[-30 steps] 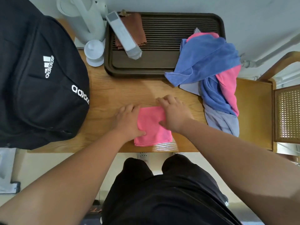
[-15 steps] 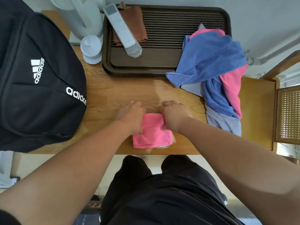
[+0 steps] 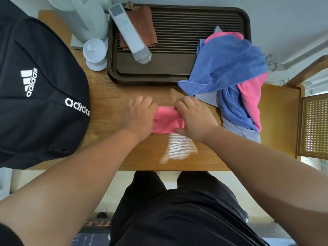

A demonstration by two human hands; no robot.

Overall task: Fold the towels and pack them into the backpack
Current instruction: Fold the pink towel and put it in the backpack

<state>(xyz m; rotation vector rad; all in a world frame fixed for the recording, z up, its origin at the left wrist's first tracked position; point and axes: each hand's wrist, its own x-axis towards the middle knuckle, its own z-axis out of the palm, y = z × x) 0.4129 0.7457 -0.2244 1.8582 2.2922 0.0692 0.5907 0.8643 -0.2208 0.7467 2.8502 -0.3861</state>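
both hands, left hand [image 3: 138, 116] and right hand [image 3: 193, 118], pinch the small folded pink microfibre towel [image 3: 167, 120] at its side edges; soft, light, floppy, so best supported from both ends.

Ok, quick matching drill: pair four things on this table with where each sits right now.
Things: 1 pink towel; 2 backpack; 3 towel pile; 4 remote.
Places: A on the tray, left part; B table's left end; C gripped between left hand and right hand; D over the tray's right end.
Pairs: 1-C; 2-B; 3-D; 4-A.
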